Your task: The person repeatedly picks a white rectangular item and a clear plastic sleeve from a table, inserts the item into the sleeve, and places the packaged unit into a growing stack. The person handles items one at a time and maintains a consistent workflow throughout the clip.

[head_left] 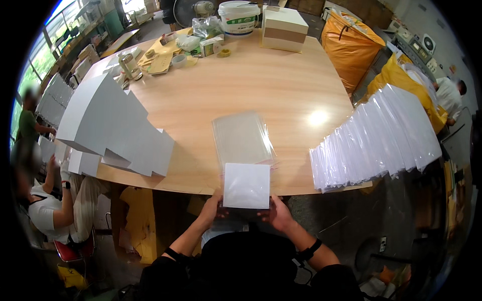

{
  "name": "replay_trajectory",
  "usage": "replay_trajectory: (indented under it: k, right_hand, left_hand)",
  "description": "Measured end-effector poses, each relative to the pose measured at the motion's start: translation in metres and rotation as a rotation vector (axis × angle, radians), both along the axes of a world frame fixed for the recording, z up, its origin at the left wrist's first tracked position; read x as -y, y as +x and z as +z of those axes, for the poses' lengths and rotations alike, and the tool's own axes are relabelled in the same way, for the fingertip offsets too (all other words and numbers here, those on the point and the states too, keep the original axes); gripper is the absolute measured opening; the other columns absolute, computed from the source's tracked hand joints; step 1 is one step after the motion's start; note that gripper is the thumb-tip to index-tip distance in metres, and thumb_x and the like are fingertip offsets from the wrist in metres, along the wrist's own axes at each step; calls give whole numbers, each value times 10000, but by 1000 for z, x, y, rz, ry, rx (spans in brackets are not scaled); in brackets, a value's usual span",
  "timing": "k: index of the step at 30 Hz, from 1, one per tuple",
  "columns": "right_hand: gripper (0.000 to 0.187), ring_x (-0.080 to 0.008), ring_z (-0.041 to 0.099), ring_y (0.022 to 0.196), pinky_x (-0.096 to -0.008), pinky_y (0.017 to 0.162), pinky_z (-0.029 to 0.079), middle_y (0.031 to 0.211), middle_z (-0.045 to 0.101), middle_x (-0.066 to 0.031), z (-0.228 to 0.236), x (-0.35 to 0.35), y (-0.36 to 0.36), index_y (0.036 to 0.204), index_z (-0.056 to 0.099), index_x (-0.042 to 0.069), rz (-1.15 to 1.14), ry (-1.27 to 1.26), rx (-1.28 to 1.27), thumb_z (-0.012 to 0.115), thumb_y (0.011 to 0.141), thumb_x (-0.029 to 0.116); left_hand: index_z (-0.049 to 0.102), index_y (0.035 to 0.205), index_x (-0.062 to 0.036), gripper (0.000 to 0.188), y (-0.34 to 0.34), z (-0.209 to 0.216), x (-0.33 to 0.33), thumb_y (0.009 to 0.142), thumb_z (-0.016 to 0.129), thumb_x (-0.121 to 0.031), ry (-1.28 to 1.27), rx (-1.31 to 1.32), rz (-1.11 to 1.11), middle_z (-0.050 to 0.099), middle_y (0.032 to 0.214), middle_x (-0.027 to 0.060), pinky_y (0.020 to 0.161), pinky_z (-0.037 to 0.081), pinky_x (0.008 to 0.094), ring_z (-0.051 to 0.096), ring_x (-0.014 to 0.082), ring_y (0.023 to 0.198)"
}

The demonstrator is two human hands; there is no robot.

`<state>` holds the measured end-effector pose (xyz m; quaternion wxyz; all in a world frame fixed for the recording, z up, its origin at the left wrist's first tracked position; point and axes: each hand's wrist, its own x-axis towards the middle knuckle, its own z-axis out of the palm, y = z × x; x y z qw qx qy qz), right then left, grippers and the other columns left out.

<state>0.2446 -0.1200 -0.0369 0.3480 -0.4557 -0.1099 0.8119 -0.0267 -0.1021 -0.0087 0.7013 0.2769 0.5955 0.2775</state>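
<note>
At the table's front edge I hold a square white packet (246, 185) between both hands; its shiny face suggests a clear wrapper. My left hand (213, 206) grips its left side and my right hand (277, 213) its right side, with the fingers partly hidden beneath. Just beyond it lies a pile of flat clear plastic bags (241, 136). Tall leaning stacks of plain white square pieces (113, 128) stand to the left. On the right, a long leaning row of white pieces in shiny clear wrapping (374, 140) reaches the table's edge.
Across the far side of the wooden table (211, 95) are a white bucket (239, 19), a box (284, 30), tape rolls and a jar (129, 66). Orange sacks (346, 47) stand beyond the right edge. A seated person (55, 210) works at the left, with others nearby.
</note>
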Motion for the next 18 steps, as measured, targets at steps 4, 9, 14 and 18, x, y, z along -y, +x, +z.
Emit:
replay_trajectory:
  k: [4, 9, 14, 18]
  right_hand:
    - [596, -190, 666, 710, -273, 555, 468, 892, 700, -98, -3, -3, -3, 1175, 612, 92, 113, 89, 242, 342, 1035, 604]
    - [592, -159, 653, 645, -257, 538, 470, 761, 681, -85, 54, 6, -2, 1045, 631, 35, 193, 351, 413, 367, 1047, 566]
    - [436, -253, 574, 558, -372, 535, 457, 640, 575, -118, 216, 26, 29, 843, 574, 6, 112, 947, 1118, 624, 969, 420]
    - [377, -335, 502, 516, -423, 522, 423, 588, 488, -133, 354, 46, 82, 699, 509, 47, -301, 1471, 1634, 693, 910, 299]
  left_hand:
    - [667, 883, 22, 706, 10, -20, 5, 1025, 366, -601, 236, -357, -128, 637, 704, 111, 555, 464, 368, 591, 205, 586]
    - [640, 811, 78, 637, 19, -19, 21, 1069, 372, -439, 667, -459, 51, 591, 651, 167, 583, 417, 413, 572, 258, 602]
    - [640, 987, 69, 408, 32, 107, 8, 1051, 394, -251, 964, -292, -259, 626, 754, 200, 667, 456, 411, 607, 299, 699]
    - [635, 930, 64, 379, 76, 248, -27, 1047, 412, -220, 1272, -167, -682, 636, 760, 166, 666, 470, 394, 607, 257, 697]
